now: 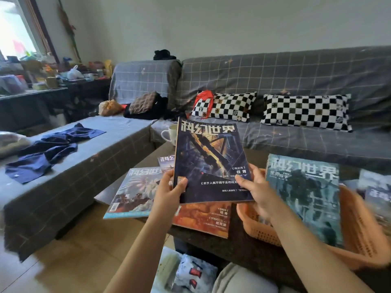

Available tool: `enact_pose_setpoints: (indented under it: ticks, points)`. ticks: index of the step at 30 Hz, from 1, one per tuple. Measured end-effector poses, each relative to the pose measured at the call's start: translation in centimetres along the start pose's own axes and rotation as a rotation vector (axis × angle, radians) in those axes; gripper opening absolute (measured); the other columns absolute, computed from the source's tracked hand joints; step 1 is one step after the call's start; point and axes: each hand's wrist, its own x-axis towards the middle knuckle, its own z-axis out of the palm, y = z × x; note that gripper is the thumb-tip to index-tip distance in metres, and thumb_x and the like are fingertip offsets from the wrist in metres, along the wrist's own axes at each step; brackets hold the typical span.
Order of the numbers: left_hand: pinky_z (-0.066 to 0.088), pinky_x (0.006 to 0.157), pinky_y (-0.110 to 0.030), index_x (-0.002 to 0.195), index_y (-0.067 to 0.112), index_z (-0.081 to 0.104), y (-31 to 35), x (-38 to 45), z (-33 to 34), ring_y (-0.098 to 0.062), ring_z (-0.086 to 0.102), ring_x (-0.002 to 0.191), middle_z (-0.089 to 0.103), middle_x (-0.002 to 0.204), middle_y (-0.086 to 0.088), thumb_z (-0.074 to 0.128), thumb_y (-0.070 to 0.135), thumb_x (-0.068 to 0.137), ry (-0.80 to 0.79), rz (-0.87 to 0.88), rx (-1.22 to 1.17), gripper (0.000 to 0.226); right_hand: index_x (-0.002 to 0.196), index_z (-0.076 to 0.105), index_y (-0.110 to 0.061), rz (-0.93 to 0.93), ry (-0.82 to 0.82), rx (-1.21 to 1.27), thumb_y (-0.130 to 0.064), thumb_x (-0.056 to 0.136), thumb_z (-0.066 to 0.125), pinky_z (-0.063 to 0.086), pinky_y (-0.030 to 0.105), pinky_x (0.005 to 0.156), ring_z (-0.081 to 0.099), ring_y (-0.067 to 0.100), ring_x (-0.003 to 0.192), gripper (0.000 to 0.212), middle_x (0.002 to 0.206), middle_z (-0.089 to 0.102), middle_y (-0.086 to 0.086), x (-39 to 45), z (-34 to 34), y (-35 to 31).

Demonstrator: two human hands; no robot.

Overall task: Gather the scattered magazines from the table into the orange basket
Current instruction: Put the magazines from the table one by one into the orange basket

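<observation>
Head view: both hands are lifting a dark magazine [211,161].
Left hand [171,187]: pinching its lower left corner.
Right hand [256,187]: gripping the lower right edge.
Handling: probably light, floppy, glossy; supporting both edges.
Orange basket [359,229]: lying right of the fingers.

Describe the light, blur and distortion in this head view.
Head view: daylight blows out the window; wide-angle bends the sofa; the orange basket and far-right magazine smear with motion blur; the dark magazine in both hands stays readable.

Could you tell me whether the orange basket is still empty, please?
No: a teal magazine already stands tilted inside the orange basket.
</observation>
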Motion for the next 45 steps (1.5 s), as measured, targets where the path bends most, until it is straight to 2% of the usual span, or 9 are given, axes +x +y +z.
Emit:
enact_pose_setpoints:
  ticks: [5,10,15,17,19,23,27,35,45]
  points:
    - [0.060,0.062,-0.038,0.121,0.021,0.054,-1.2,0.0,6.0,-0.020,0.072,0.087,0.068,0.109,-0.006,0.059,0.020,0.094,-0.144,-0.002,0.025,0.027,0.134,0.035,-0.032,-0.022,0.119,-0.037,-0.013,0.088,0.061,0.052,0.036,0.071,0.067,0.022,0.093,0.056,0.115,0.064,0.002,-1.7,-6.3,-0.9]
    - [0.058,0.065,-0.026,0.116,0.025,0.056,-2.5,0.1,11.6,-0.016,0.071,0.090,0.070,0.108,-0.003,0.061,0.018,0.093,-0.277,-0.032,0.066,0.025,0.137,0.028,-0.038,-0.002,0.266,-0.090,-0.017,0.086,0.064,0.043,0.050,0.097,0.058,0.025,0.108,0.065,0.129,0.054,0.001,-3.4,-12.1,-1.0]
    - [0.060,0.073,-0.033,0.117,0.028,0.053,-4.2,0.1,16.0,-0.014,0.071,0.090,0.070,0.108,0.001,0.060,0.019,0.094,-0.397,-0.064,0.182,0.026,0.141,0.030,-0.031,-0.021,0.434,-0.287,-0.024,0.083,0.068,0.034,0.043,0.106,0.040,0.013,0.119,0.069,0.127,0.038,-0.018,-5.1,-16.2,-0.5]
    - [0.059,0.071,-0.029,0.112,0.033,0.054,-4.8,0.0,17.1,-0.008,0.071,0.088,0.070,0.107,0.006,0.061,0.020,0.093,-0.438,-0.065,0.215,0.024,0.142,0.030,-0.028,-0.009,0.470,-0.362,-0.025,0.083,0.068,0.042,0.043,0.100,0.042,0.014,0.122,0.070,0.138,0.034,-0.013,-5.4,-17.2,-0.1]
    - [0.059,0.079,-0.035,0.107,0.037,0.054,-5.4,0.0,17.7,-0.007,0.069,0.089,0.069,0.105,0.011,0.062,0.024,0.093,-0.450,-0.041,0.323,0.020,0.139,0.034,-0.025,0.012,0.477,-0.374,-0.022,0.084,0.067,0.053,0.031,0.077,0.051,0.003,0.097,0.065,0.124,0.042,-0.019,-5.5,-17.7,0.4]
    - [0.056,0.077,-0.034,0.096,0.043,0.051,-6.0,0.4,18.0,0.001,0.061,0.082,0.062,0.087,0.026,0.065,0.032,0.089,-0.417,0.039,0.556,0.018,0.130,0.037,-0.025,0.080,0.539,-0.439,-0.019,0.082,0.070,0.052,0.020,0.050,0.055,0.002,0.075,0.058,0.098,0.047,-0.023,-5.5,-17.9,1.3]
    - [0.055,0.072,-0.031,0.103,0.034,0.058,-6.4,0.5,18.0,-0.003,0.060,0.080,0.064,0.088,0.016,0.066,0.032,0.088,-0.384,0.145,0.722,0.017,0.115,0.041,-0.028,0.116,0.617,-0.605,-0.020,0.084,0.068,0.033,0.005,0.030,0.048,-0.004,0.064,0.042,0.080,0.043,-0.025,-5.8,-17.4,1.2]
    - [0.050,0.087,-0.034,0.106,0.024,0.065,-7.1,0.5,18.3,-0.015,0.057,0.103,0.057,0.108,0.009,0.052,0.036,0.094,-0.353,0.180,0.919,0.021,0.100,0.053,-0.023,0.166,0.598,-0.826,-0.020,0.086,0.061,0.035,0.016,0.050,0.052,0.000,0.067,0.016,0.090,0.061,-0.008,-5.2,-17.4,1.8]
    - [0.034,0.037,-0.002,0.131,0.024,0.052,-6.3,0.8,18.5,0.007,0.051,0.061,0.048,0.071,0.025,0.045,0.028,0.098,-0.531,0.047,0.861,0.034,0.086,0.047,-0.024,0.244,0.586,-0.695,-0.022,0.088,0.057,0.042,0.023,0.054,0.053,0.004,0.067,0.010,0.079,0.057,-0.011,-4.6,-17.9,2.2]
